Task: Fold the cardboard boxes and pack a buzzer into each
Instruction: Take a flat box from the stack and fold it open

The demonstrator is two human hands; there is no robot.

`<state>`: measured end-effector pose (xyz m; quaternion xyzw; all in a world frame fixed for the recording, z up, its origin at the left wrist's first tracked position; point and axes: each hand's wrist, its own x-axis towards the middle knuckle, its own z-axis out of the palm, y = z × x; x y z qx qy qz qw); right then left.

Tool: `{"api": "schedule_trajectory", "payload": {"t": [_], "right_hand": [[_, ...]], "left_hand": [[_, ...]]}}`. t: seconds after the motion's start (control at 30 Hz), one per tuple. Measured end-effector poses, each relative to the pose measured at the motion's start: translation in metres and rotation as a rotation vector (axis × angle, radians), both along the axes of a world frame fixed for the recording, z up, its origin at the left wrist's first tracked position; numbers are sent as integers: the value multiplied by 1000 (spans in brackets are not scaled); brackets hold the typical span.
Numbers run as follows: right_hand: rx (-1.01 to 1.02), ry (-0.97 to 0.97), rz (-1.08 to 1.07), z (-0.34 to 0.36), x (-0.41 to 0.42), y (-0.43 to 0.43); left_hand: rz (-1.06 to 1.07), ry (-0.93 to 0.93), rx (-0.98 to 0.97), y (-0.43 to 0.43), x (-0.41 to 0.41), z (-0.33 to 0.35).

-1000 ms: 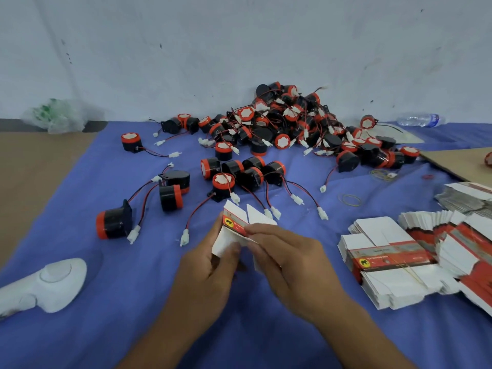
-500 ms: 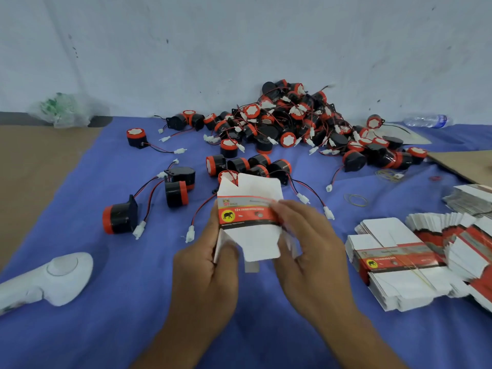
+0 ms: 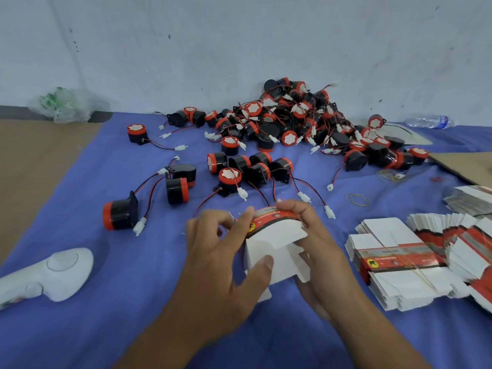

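I hold a small white cardboard box [image 3: 274,245] with a red printed band low over the blue cloth [image 3: 111,323], opened into a sleeve with its white flaps toward me. My left hand [image 3: 221,251] grips its left side, thumb on the near flap. My right hand [image 3: 316,249] grips the right side, fingers curled over the red band. A big heap of black buzzers [image 3: 295,121] with red caps and red-black wires lies at the back. Loose buzzers [image 3: 121,213] lie nearer on the left. A stack of flat boxes [image 3: 399,259] lies at the right.
A white handheld controller [image 3: 50,275] lies at the near left. Rubber bands [image 3: 356,199] lie right of centre. A brown cardboard sheet [image 3: 468,166] and a plastic water bottle [image 3: 428,121] are at the far right, a crumpled plastic bag [image 3: 64,105] at the far left by the wall.
The flat box has been popped open into a sleeve and tipped so its flaps face me. Both hands shifted lower and reshaped their grip around it.
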<state>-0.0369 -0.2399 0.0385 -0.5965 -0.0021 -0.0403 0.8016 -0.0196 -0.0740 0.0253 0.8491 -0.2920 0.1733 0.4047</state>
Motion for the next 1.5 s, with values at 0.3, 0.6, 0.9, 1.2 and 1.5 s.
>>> {"api": "schedule_trajectory", "payload": {"t": [0.3,0.6,0.9,1.2,1.5], "right_hand": [[224,126,169,4,-4,-6],[11,59,337,2,-5,-4],[-258,-56,-16,-9,0,6],[-214,-57,-54,-13,2,8],[-157,-106,-32,-25,-1,23]], "left_hand": [[-338,267,-222,7,13,0],[-188,610,-722,10,19,3],[-256,634,-646,-1,24,-7],[-358,151,-187,-2,13,16],[-207,273,-471,-4,6,-2]]}}
